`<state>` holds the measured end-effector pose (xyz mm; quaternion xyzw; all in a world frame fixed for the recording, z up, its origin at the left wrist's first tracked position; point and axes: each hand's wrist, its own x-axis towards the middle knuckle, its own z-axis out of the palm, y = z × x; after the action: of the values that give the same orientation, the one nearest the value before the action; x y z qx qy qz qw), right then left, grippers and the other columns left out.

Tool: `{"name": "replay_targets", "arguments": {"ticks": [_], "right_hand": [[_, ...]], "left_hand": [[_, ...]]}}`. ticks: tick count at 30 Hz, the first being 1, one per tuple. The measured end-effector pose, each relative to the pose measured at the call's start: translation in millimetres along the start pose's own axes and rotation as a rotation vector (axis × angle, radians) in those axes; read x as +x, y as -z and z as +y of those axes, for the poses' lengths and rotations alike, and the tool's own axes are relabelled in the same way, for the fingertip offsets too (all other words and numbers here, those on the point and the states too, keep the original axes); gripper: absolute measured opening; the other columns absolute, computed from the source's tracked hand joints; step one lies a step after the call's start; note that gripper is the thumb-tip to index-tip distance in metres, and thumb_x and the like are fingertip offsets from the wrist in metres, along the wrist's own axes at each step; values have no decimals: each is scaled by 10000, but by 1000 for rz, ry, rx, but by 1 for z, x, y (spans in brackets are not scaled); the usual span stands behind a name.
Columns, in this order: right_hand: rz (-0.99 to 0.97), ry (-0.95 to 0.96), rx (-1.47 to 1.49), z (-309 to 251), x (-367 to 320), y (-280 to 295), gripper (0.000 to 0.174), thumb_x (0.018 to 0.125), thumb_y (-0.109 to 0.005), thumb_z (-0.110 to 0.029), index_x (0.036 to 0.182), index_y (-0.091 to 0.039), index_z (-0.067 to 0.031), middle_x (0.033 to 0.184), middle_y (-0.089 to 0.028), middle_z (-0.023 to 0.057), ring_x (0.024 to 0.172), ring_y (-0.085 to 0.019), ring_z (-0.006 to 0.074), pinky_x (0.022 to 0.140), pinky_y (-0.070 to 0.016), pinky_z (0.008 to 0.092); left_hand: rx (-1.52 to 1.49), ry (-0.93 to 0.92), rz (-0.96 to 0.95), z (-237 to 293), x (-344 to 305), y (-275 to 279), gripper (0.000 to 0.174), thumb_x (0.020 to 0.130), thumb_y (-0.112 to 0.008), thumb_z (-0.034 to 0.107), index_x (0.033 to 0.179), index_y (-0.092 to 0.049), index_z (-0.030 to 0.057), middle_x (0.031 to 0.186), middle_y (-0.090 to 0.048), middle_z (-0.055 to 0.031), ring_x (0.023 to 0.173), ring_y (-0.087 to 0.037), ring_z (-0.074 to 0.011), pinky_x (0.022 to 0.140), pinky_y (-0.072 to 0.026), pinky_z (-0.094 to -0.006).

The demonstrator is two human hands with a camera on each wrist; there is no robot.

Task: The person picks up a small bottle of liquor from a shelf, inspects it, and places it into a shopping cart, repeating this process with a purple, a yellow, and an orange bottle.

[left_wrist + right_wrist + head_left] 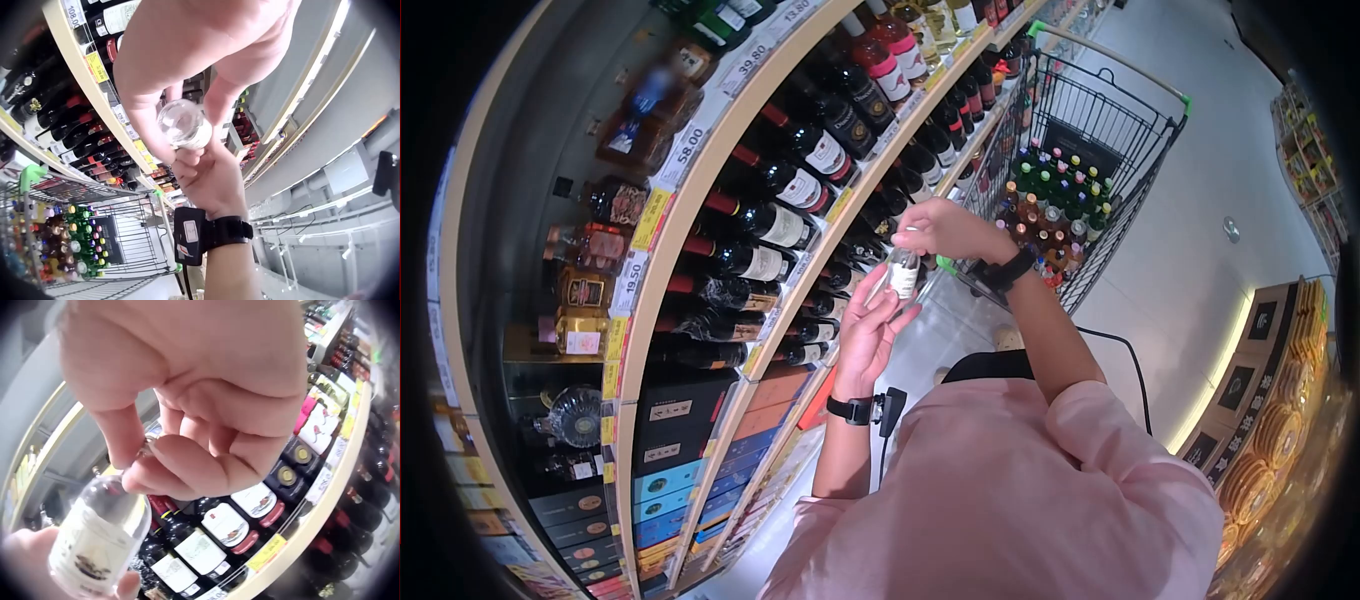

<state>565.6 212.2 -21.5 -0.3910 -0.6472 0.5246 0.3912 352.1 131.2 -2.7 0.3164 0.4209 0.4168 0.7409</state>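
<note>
Clear glass bottle up in the air, caught between two hands! The right hand pinches it at the neck, thumb and finger closed on the top; the left hand grips the body, down toward the base. Its long axis runs from hand to hand, neck pointing to the right hand, tilted in the right wrist view; wine bottles line the shelves alongside
</note>
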Motion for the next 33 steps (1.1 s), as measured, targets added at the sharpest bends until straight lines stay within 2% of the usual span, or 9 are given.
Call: {"name": "replay_targets", "arguments": {"ticks": [4,6,9,16,20,23,26,30,33], "right_hand": [[252,-156,-28,64,-40,49,221,842,-693,-220,808,-677,-2,644,-638,46,581,-596,95,559,-475,276],[339,-341,-23,76,-62,73,165,794,-690,-149,746,-665,6,611,-636,38,552,-605,108,549,-483,276],[506,-401,40,128,-87,90,186,763,-720,-149,702,-648,11,590,-631,41,556,-622,114,539,-486,273],[409,-771,-99,221,-120,115,213,735,-732,-178,714,-639,13,627,-668,104,542,-648,160,534,-516,283],[221,-766,-430,292,-121,108,318,675,-740,-247,754,-686,56,691,-708,126,591,-689,203,595,-553,331],[189,-888,-222,311,-121,98,317,660,-742,-270,721,-692,36,702,-712,137,621,-699,213,624,-556,333],[232,-830,-411,375,-114,79,321,649,-751,-281,706,-698,31,684,-704,147,622,-698,230,649,-557,334],[148,-881,-379,367,-102,64,285,650,-760,-272,758,-711,-13,728,-711,139,718,-708,255,711,-558,365],[192,-771,-537,360,-84,47,259,664,-770,-261,827,-711,-70,830,-717,113,817,-700,273,772,-547,397]], "left_hand": [[14,101,0,-8,9,4,470,973,-564,104,1417,-422,46,1260,-582,-149,1108,-636,-254,941,-537,-416],[19,115,27,-14,9,10,383,972,-561,109,1344,-502,41,1190,-617,-128,1048,-649,-225,898,-542,-369],[3,196,93,-35,7,30,276,968,-567,109,1236,-569,43,1085,-653,-108,958,-661,-202,827,-547,-333],[-24,290,234,-59,-12,34,102,954,-598,125,1041,-599,71,997,-667,-91,864,-662,-186,754,-540,-306],[-29,266,318,-65,-20,31,89,962,-608,173,999,-612,93,970,-664,-77,820,-659,-161,733,-546,-299],[-35,262,409,-67,-33,28,136,976,-587,210,977,-611,76,966,-649,-82,818,-647,-153,720,-544,-294],[-15,239,440,-68,-46,31,202,988,-553,235,964,-597,40,959,-630,-82,825,-626,-154,728,-534,-290],[-45,272,521,-75,-56,25,232,1006,-514,259,970,-586,42,952,-629,-62,821,-608,-154,737,-519,-289],[-59,279,564,-84,-65,20,224,1005,-516,259,985,-585,46,952,-629,-62,817,-605,-149,734,-514,-283]]}}
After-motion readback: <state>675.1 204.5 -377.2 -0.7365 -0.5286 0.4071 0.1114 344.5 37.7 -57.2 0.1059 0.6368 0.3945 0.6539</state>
